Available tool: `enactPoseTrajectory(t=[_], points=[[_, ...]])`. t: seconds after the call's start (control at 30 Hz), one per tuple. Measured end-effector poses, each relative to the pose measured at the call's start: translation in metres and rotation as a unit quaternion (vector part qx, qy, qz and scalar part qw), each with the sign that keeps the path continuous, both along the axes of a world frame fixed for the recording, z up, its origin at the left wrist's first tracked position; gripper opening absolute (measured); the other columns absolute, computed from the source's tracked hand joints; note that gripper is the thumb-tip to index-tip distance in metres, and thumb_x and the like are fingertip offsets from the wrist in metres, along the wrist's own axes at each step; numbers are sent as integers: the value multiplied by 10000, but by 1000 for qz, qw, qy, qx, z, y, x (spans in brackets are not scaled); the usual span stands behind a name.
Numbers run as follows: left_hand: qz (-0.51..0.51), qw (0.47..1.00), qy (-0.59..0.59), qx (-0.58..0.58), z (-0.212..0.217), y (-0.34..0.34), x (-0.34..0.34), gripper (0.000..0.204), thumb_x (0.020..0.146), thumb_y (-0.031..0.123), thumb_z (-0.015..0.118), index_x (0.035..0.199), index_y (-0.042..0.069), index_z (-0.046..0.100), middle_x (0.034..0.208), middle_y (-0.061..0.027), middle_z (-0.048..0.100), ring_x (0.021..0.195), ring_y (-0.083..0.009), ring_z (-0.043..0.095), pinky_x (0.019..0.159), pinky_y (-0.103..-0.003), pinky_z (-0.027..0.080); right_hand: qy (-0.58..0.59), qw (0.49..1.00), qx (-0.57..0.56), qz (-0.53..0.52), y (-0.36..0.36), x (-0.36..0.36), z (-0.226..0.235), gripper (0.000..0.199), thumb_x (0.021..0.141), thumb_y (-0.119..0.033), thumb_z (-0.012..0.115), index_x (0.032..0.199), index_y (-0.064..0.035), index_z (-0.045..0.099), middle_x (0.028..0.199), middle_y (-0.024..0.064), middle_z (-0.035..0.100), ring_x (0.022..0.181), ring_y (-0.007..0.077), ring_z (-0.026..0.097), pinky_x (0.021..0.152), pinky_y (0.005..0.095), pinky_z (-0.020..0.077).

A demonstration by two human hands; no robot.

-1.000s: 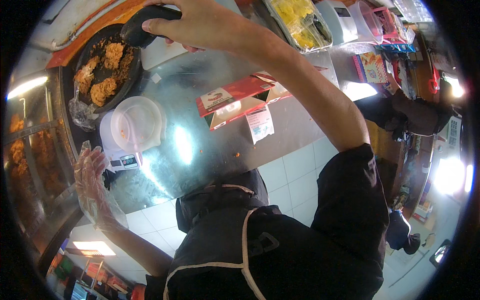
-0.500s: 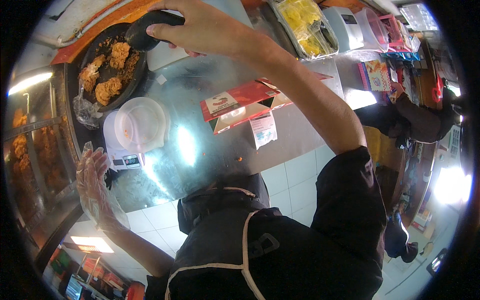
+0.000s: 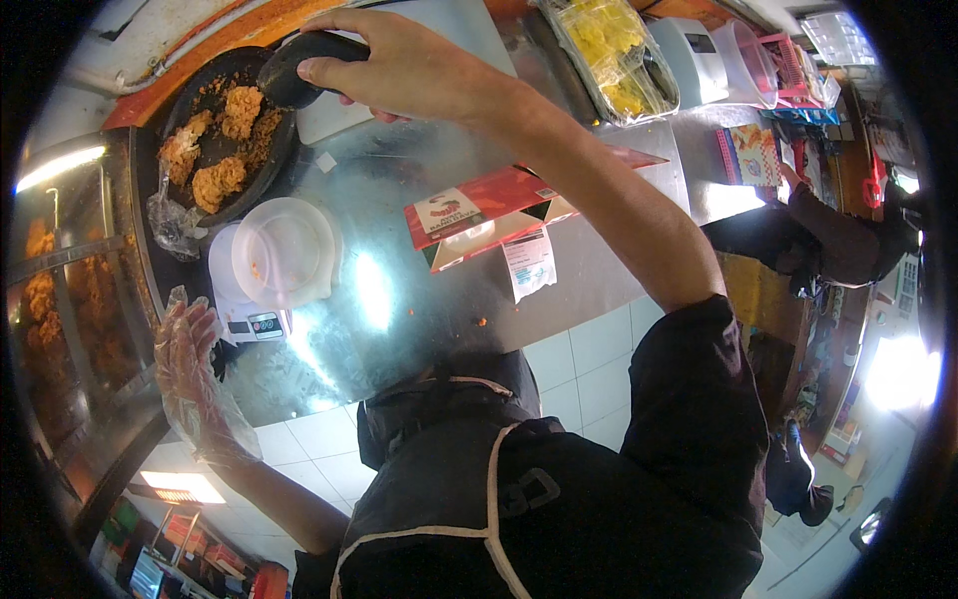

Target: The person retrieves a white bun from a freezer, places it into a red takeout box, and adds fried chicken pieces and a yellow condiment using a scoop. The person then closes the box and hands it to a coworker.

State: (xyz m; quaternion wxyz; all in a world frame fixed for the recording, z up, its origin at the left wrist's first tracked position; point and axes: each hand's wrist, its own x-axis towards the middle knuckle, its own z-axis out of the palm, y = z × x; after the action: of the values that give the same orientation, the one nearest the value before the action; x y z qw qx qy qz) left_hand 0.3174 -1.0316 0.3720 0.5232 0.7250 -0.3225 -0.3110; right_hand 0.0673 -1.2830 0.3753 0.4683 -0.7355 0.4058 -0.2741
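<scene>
A fat black pestle (image 3: 299, 72) is gripped by the bare right hand (image 3: 399, 68) at the right edge of a round black dish (image 3: 287, 140). Lumps of crispy chicken (image 3: 220, 184) are spread in the dish. The left hand (image 3: 193, 369) is covered by a clear glove (image 3: 205, 414), its fingers loosely spread, near a white scale (image 3: 222, 298). A see-through tub (image 3: 284, 255) is set on the scale.

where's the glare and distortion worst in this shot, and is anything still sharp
Head view: a white glare patch sits on the counter, right of the scale; head view: the lamp at far right is blown out; head view: distortion looks strongest near the black rim, where the case at left is cut off; head view: the right hand looks fairly sharp.
</scene>
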Motion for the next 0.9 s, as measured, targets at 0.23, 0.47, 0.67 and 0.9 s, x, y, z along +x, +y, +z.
enactPoseTrajectory(t=[0.23, 0.47, 0.67, 0.9], points=[[15, 1000, -9, 8, -7, 4, 10, 449, 1018, 290, 570, 1299, -60, 560, 1186, -190, 657, 1076, -239, 661, 966, -340, 531, 5, 998, 60, 16, -5, 11, -5, 591, 916, -372, 661, 1365, -6, 542, 928, 154, 715, 644, 163, 673, 583, 307, 571], [9, 993, -69, 92, -9, 9, 24, 615, 994, 467, 562, 1364, -23, 534, 1230, -206, 646, 1122, -272, 656, 991, -387, 523, -3, 999, 38, 36, -13, 24, -26, 566, 914, -358, 671, 1379, -63, 540, 902, 125, 711, 632, 187, 660, 602, 336, 558], [63, 996, 66, 15, -9, 4, 28, 349, 956, 269, 679, 1182, 2, 679, 1029, -147, 727, 943, -215, 700, 871, -354, 543, 97, 994, 36, 35, -29, 79, -45, 509, 963, -344, 605, 1406, -111, 511, 1123, 228, 682, 889, 297, 712, 749, 412, 567], [70, 995, 63, 27, -19, 14, 42, 300, 983, 237, 639, 1169, 5, 673, 996, -108, 723, 932, -189, 689, 852, -334, 521, 250, 932, -258, 57, -54, 169, -99, 516, 974, -329, 585, 1456, -190, 464, 925, 226, 696, 885, 403, 689, 756, 500, 546]])
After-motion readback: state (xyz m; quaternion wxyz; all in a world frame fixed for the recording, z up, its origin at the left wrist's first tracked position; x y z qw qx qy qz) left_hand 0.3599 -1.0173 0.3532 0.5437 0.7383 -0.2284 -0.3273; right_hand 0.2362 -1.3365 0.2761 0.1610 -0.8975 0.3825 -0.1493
